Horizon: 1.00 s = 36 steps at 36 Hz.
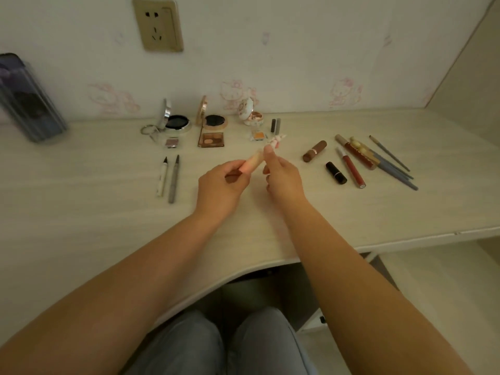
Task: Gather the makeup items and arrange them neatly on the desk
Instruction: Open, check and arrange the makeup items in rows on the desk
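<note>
Pale pink tube (253,161) held above the surface (108,212); left hand (220,185) fingers grip its base; right hand (282,177) fingers pinch its upper end.

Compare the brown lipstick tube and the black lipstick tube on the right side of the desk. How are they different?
The brown lipstick tube is reddish brown with a pale ring near one end; the black lipstick tube is glossy black. The brown one looks longer, the black one shorter. The brown one lies nearer the wall, the black one nearer the person. Both lie flat on the desk, untouched and apart.
</note>
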Motion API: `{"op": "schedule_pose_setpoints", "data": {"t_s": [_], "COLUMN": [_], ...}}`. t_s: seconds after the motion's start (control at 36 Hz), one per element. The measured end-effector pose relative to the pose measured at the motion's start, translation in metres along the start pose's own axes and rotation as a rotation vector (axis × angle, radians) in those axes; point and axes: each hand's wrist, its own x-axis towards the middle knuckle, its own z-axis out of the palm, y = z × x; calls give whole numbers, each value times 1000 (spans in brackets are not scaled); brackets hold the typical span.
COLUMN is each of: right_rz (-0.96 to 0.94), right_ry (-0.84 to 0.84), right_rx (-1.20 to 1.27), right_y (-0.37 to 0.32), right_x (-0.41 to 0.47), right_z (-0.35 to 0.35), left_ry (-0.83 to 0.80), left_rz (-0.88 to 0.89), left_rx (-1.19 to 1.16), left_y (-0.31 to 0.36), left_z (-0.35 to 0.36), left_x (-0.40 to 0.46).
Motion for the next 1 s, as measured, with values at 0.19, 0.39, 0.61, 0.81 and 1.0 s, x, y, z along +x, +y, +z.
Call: {"op": "schedule_pose_setpoints", "data": {"t_s": [0.19,0.39,0.61,0.81,1.0], "right_rz": [-12,-146,-166,-116,-71], "right_ry": [-98,14,-10,-94,-104], "right_rx": [66,-46,-83,105,230], "right_y": [0,8,9,13,16], "right_x": [-20,-34,-36,-33,-32], "right_z": [34,42,41,35,32], "left_ry": [9,36,-56,-118,-81], "left_rz": [-75,-42,-69,-47,5], "left_rx": [47,266,222,131,230], "left_y": [-19,-20,-22,-19,-20], "left_z": [-30,-31,-34,-34,-33], "left_x": [-20,-31,-32,-36,-35]}}
